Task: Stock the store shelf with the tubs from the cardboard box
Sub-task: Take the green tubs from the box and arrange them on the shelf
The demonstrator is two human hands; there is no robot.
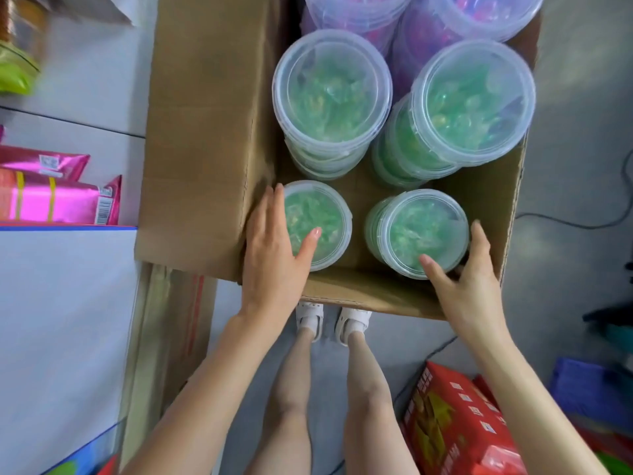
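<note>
Count: one cardboard box (205, 132), four green lids on top, two purple stacks.
Green: front-left green tub (325, 221) and front-right green tub (424, 228) each showed one lid; back-left green stack (332, 87) and back-right green stack (472, 97) each showed several rims under the top lid, number per stack unreadable. Purple: left purple stack (356, 12) and right purple stack (479, 12), both cut by the frame edge, no per-stack count. Two hands, one per front tub: left hand (270, 255), right hand (469, 289). Outside the box: two pink packets, upper pink packet (44, 162) and lower pink packet (58, 200); one green bag (17, 70); one red carton (452, 430).
</note>
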